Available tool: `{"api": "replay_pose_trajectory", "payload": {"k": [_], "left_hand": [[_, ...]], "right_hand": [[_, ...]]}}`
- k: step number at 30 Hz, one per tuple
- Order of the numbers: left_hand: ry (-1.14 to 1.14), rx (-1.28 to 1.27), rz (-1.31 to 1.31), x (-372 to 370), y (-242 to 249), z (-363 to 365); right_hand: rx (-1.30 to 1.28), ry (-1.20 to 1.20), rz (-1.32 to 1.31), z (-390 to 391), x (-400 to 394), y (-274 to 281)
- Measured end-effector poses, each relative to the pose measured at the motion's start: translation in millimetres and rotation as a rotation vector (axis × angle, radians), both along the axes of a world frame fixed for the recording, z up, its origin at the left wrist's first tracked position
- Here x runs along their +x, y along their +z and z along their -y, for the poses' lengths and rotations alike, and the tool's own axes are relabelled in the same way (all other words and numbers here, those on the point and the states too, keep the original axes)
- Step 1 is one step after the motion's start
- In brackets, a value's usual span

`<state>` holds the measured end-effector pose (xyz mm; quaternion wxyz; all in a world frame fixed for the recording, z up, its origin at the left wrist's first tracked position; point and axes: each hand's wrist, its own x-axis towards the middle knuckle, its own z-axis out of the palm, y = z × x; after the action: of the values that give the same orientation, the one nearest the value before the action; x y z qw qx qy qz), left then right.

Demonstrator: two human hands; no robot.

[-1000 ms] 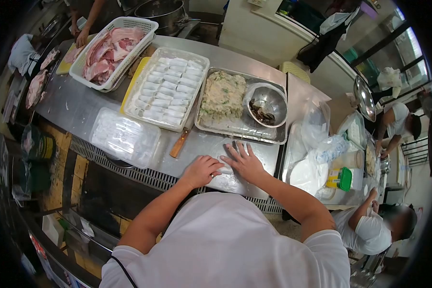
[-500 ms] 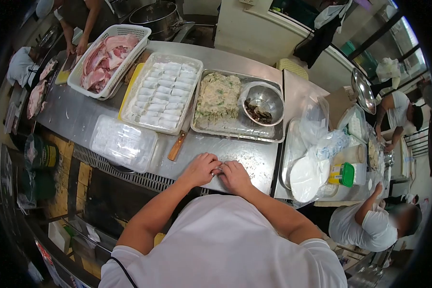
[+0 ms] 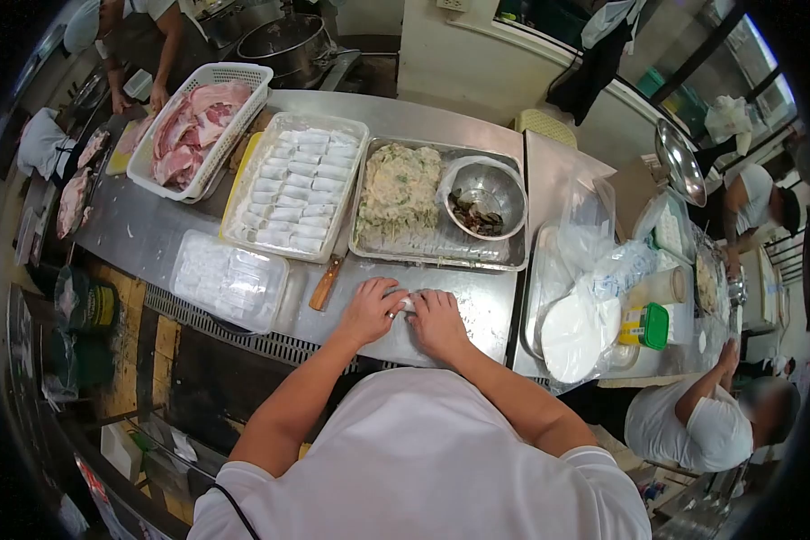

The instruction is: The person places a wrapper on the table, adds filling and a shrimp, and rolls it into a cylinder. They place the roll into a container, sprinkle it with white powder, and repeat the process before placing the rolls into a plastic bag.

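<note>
My left hand (image 3: 365,311) and my right hand (image 3: 439,320) meet low over the steel counter (image 3: 481,319). Between their closed fingertips is a small white wrapped roll (image 3: 409,305), partly covered by the fingers. Beyond them a metal tray (image 3: 432,258) bears a mound of pale filling with green bits (image 3: 399,189) and a steel bowl (image 3: 504,175) with dark pieces inside. To its left, rows of similar white rolls (image 3: 301,184) lie in a plastic container (image 3: 229,202). A wooden handle (image 3: 326,284) sticks out near my left hand.
A clear plastic box (image 3: 229,281) sits at the counter's left front edge. Raw meat (image 3: 198,130) fills a white basket (image 3: 259,85) farther back. At right are a white round stack in plastic (image 3: 580,337) and a green-lidded tub (image 3: 654,326). Several people work around.
The white roll now shows between my fingers, and both hands sit slightly farther apart. The whole view has shifted a little. At right, a co-worker's arm has moved.
</note>
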<state>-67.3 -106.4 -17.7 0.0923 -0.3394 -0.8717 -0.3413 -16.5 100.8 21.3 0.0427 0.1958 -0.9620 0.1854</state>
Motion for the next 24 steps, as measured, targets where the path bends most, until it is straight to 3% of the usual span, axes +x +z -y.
{"api": "replay_pose_trajectory", "payload": {"k": [4, 10, 13, 16, 19, 20, 24], "left_hand": [[0.074, 0.044, 0.034, 4, 9, -2], [0.252, 0.092, 0.116, 38, 12, 3], [0.334, 0.106, 0.151, 51, 7, 8], [0.408, 0.125, 0.180, 59, 7, 14], [0.439, 0.137, 0.217, 59, 14, 21], [0.419, 0.127, 0.208, 57, 14, 23], [0.344, 0.084, 0.197, 42, 8, 32]], "right_hand": [[0.001, 0.013, -0.011, 3, -9, 6], [-0.050, 0.101, 0.175, -2, -25, -6], [-0.220, 0.079, 0.207, -5, -30, 5], [-0.582, -0.105, 0.437, -1, -32, 0], [-1.083, -0.273, 1.000, 9, -47, 10], [-1.129, -0.267, 1.093, 9, -54, 18], [-1.117, -0.161, 0.990, 29, -83, 43]]}}
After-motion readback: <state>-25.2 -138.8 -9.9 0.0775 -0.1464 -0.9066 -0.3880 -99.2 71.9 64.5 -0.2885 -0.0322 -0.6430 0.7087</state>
